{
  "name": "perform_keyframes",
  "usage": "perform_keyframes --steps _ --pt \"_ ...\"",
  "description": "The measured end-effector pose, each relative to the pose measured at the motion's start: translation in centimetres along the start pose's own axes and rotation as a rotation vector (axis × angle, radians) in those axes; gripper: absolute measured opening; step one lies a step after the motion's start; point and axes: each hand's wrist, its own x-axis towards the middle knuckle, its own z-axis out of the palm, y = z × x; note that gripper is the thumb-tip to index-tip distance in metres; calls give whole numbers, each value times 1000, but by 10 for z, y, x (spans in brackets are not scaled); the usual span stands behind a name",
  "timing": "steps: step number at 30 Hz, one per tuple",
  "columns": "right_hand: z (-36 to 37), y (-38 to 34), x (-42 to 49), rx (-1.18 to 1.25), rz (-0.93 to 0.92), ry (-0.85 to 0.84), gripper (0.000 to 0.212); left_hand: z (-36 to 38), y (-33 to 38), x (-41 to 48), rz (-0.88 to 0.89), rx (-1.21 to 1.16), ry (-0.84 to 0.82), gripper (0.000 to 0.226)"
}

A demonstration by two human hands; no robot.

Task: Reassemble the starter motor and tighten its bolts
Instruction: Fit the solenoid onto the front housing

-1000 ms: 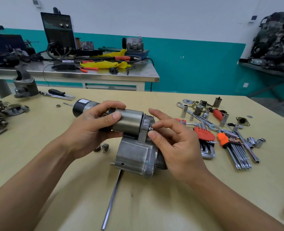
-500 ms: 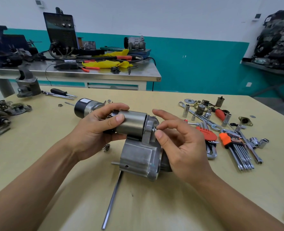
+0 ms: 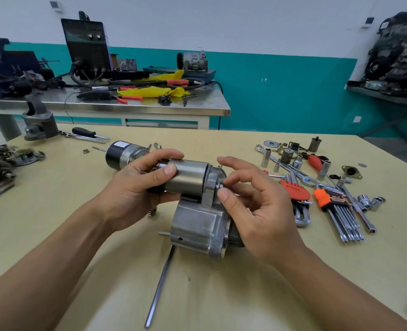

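My left hand (image 3: 135, 187) wraps around the upper cylinder of the starter motor (image 3: 197, 223), while my right hand (image 3: 257, 211) pinches a small bolt (image 3: 220, 185) at its end plate between thumb and forefinger. The motor stands in the middle of the bench (image 3: 245, 295), with a steel rod (image 3: 160, 287) at six o'clock and hex keys (image 3: 341, 211) at three.

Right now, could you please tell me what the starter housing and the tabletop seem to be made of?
Housing: likely cast aluminium, dull grey with soft sheen. Tabletop: probably laminate or painted wood, matt pale yellow, no visible grain.
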Motion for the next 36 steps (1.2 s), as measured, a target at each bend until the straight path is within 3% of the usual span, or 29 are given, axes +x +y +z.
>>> perform_keyframes --steps 5,13,20,27,36 --pt "1 -1 1 -40 -4 16 21 -1 -1 0 -6 3 0 61" --pt "2 -2 1 76 24 10 8 -3 -1 0 -13 8 -3 57" --pt "0 1 1 -52 -5 12 18 -4 -2 1 -18 1 -8 62" --pt "1 0 0 -26 33 39 2 -4 -3 1 -20 -9 -16 62" --pt "-1 2 1 -80 12 34 9 -4 -3 3 -26 2 -20 62"
